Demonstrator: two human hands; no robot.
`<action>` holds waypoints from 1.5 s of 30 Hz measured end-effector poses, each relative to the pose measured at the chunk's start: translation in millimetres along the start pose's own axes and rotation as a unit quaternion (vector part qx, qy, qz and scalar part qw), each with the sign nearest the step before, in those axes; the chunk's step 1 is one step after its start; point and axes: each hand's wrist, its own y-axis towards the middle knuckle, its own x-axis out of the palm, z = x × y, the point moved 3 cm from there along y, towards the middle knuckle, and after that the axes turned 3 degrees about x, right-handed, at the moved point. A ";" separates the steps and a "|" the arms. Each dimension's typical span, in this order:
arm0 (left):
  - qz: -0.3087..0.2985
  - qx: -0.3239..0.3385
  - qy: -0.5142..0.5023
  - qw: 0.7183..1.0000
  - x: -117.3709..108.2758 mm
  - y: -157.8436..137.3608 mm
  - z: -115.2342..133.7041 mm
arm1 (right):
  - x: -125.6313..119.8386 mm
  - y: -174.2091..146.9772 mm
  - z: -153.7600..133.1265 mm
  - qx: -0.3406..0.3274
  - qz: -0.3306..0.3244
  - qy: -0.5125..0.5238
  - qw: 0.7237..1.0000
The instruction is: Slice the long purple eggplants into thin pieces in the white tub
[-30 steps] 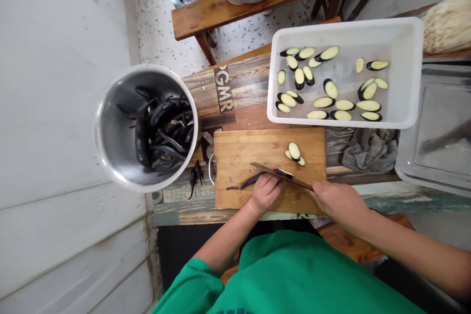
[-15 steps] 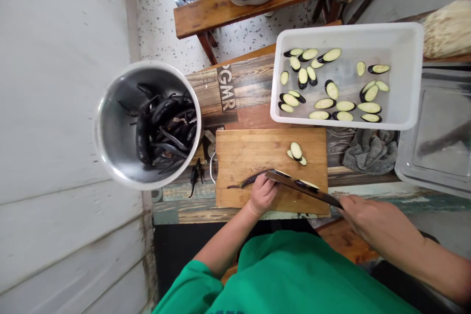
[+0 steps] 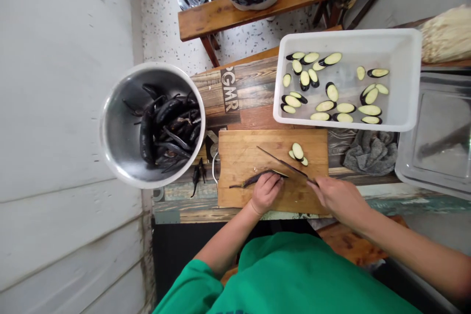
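Note:
On the wooden cutting board (image 3: 235,154), my left hand (image 3: 267,192) has its fingers closed over a long dark eggplant (image 3: 255,177), whose stem points left and whose cut end faces right. My right hand (image 3: 340,199) grips the handle of a knife (image 3: 281,161). The blade slants up and to the left, beyond the eggplant and apart from my left fingers. A few pale oval eggplant slices (image 3: 298,151) lie together near the board's upper right. Whether a fresh slice lies under the knife is hard to see.
A white plastic tub (image 3: 397,78) with several eggplant slices stands behind the board. At left, a steel pot (image 3: 117,132) holds whole eggplants; trimmed stem ends (image 3: 197,175) lie beside it. A grey cloth (image 3: 370,152) and a clear lid (image 3: 437,157) are at right. Behind is a bench (image 3: 206,22).
The knife has left the eggplant's cut end, moving up and left, and its blade now points farther upward. My right hand has shifted left. My left hand stays on the eggplant.

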 end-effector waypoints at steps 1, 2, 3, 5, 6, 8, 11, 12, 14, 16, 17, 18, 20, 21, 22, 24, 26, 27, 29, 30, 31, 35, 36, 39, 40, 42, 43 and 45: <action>0.001 0.003 -0.004 1.000 0.4 -1.1 -0.4 | -2.4 -9.6 3.9 -0.017 0.012 -0.009 1.000; 0.002 0.010 -0.007 1.000 0.5 -2.2 -0.5 | -5.1 -19.5 7.1 -0.041 0.021 -0.018 0.999; 0.004 0.019 -0.009 1.000 -0.1 -3.4 -0.3 | -7.7 -28.5 9.8 -0.063 0.026 -0.025 0.997; 0.009 0.032 -0.006 0.999 -2.4 -5.7 0.0 | -11.5 -41.6 13.5 -0.091 0.027 -0.040 0.995; 0.015 0.031 -0.001 0.999 -4.3 -6.8 -0.3 | -12.4 -45.3 14.7 -0.096 0.026 -0.049 0.994; 0.031 0.008 0.008 0.999 -8.6 -8.3 -2.0 | -12.1 -48.2 16.3 -0.097 0.027 -0.068 0.993; 0.041 -0.013 0.007 0.999 -13.8 -7.8 -4.2 | -8.6 -48.7 17.4 -0.096 0.032 -0.082 0.992; 0.038 -0.007 0.007 0.999 -14.8 -6.8 -4.3 | -7.5 -49.1 17.5 -0.095 0.033 -0.081 0.992; 0.032 0.014 0.011 0.999 -16.5 -4.2 -4.0 | -6.5 -50.9 17.0 -0.098 0.034 -0.078 0.992; 0.032 0.027 0.014 0.999 -18.1 -1.9 -4.1 | -7.1 -52.7 16.0 -0.101 0.035 -0.079 0.991; 0.030 0.029 0.015 0.999 -18.6 -1.1 -4.4 | -7.8 -53.1 15.5 -0.101 0.035 -0.081 0.991; 0.027 0.028 0.014 0.999 -18.8 -0.8 -4.8 | -8.3 -52.9 15.3 -0.101 0.034 -0.083 0.991; 0.023 0.017 0.016 0.999 -18.4 -1.5 -5.7 | -9.3 -51.3 16.2 -0.100 0.026 -0.082 0.991; 0.022 0.011 0.017 1.000 -18.0 -2.6 -6.1 | -9.6 -50.0 17.3 -0.101 0.019 -0.079 0.992; 0.023 0.007 0.018 1.000 -17.3 -4.0 -6.4 | -9.9 -48.4 18.7 -0.101 0.008 -0.074 0.992; 0.022 0.002 0.009 1.000 -15.5 -7.1 -6.8 | -10.5 -44.5 21.4 -0.099 -0.026 -0.064 0.993; 0.017 -0.015 -0.003 1.000 -13.7 -9.2 -8.0 | -10.8 -37.6 21.1 -0.085 -0.070 -0.061 0.992; 0.017 -0.021 -0.006 1.000 -13.3 -9.4 -8.5 | -10.7 -32.2 18.6 -0.074 -0.091 -0.059 0.991; 0.020 -0.018 -0.006 1.000 -13.8 -7.6 -8.5 | -8.8 -16.8 8.0 -0.051 -0.125 -0.052 0.989; 0.021 -0.010 -0.004 1.000 -14.5 -5.9 -8.0 | -7.1 -7.0 0.4 -0.041 -0.134 -0.047 0.989; 0.021 0.001 -0.002 1.000 -15.4 -4.0 -7.1 | -5.0 3.4 -7.7 -0.034 -0.137 -0.041 0.989; 0.021 -0.007 0.035 0.999 -19.3 -0.3 -4.3 | 1.3 35.4 -27.9 -0.025 -0.102 0.001 0.994; 0.027 -0.016 0.055 0.998 -20.5 -1.4 -4.0 | 1.3 37.8 -27.0 -0.018 -0.093 0.008 0.995; 0.039 -0.037 0.078 0.996 -23.2 -8.2 -4.4 | -3.0 30.3 -14.3 0.009 -0.078 -0.009 0.997; 0.036 -0.038 0.063 0.997 -23.4 -10.8 -5.1 | -5.4 24.1 -10.0 0.009 -0.073 -0.020 0.997; 0.025 -0.038 0.020 0.999 -22.9 -15.5 -7.4 | -10.0 9.0 -5.5 -0.016 -0.061 -0.032 0.997; 0.022 -0.038 0.003 0.999 -22.6 -17.3 -8.7 | -11.6 1.0 -5.3 -0.034 -0.054 -0.033 0.997; 0.022 -0.037 -0.012 0.999 -22.3 -19.2 -10.7 | -13.1 -13.9 -7.0 -0.067 -0.041 -0.034 0.996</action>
